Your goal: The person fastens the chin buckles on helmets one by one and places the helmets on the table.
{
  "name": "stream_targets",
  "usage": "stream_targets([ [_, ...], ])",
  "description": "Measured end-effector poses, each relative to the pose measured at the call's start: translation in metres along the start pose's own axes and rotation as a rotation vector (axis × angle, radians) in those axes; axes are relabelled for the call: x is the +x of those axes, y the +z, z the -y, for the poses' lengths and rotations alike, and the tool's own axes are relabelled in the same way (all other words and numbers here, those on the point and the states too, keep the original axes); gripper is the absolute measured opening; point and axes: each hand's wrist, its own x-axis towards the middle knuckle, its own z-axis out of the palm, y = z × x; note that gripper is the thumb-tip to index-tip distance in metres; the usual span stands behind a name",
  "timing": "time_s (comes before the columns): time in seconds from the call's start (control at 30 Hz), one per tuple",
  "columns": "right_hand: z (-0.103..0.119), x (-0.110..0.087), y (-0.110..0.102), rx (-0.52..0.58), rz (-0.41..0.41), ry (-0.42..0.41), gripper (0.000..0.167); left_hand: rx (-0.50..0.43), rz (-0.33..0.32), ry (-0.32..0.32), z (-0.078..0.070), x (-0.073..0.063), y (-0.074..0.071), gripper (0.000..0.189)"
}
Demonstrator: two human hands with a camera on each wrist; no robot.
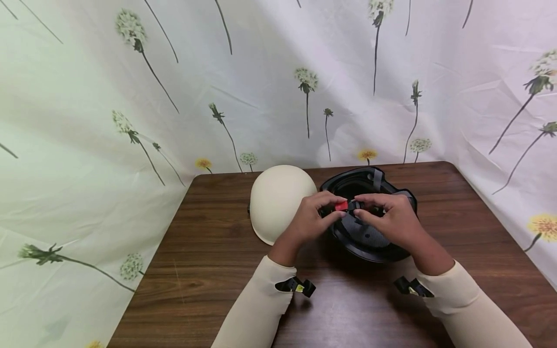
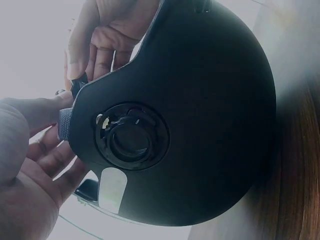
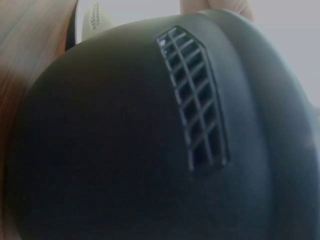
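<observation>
A black helmet (image 1: 370, 251) lies upside down on the table, its padded inside facing up. Over its opening, both hands pinch the chin-strap buckle between thumb and fingers. My left hand (image 1: 310, 218) has the red part (image 1: 341, 206) of it, and my right hand (image 1: 395, 220) has the black part (image 1: 354, 206). The two parts meet end to end; whether they are clipped together I cannot tell. The left wrist view shows the helmet's side with a round knob (image 2: 131, 140) and a grey strap (image 2: 64, 124). In the right wrist view the shell's vent (image 3: 195, 100) hides most of the hand.
A cream helmet (image 1: 280, 203) sits dome up to the left, close beside the black one and partly behind my left hand. Both stand toward the back of the brown wooden table (image 1: 209, 280). A flower-printed curtain (image 1: 270, 87) hangs behind the table's far edge.
</observation>
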Motion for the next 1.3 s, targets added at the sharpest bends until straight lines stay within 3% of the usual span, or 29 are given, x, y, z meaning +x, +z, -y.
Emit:
stream_targets([
  [0.37, 0.000, -0.001, 0.001, 0.041, 0.001, 0.009, 0.028, -0.007, 0.007, 0.020, 0.001, 0.001, 0.000, 0.025],
  [0.6, 0.003, -0.003, 0.007, 0.055, 0.047, 0.042, 0.027, 0.024, 0.045, 0.034, -0.001, 0.000, 0.002, 0.026],
  [0.93, 0.003, -0.002, 0.006, 0.040, 0.051, 0.103, 0.031, 0.024, 0.024, -0.022, -0.001, 0.001, 0.002, 0.029],
  [1.3, -0.002, -0.001, -0.008, 0.017, 0.044, 0.136, 0.038, 0.073, -0.053, 0.019, -0.002, 0.001, -0.002, 0.031],
])
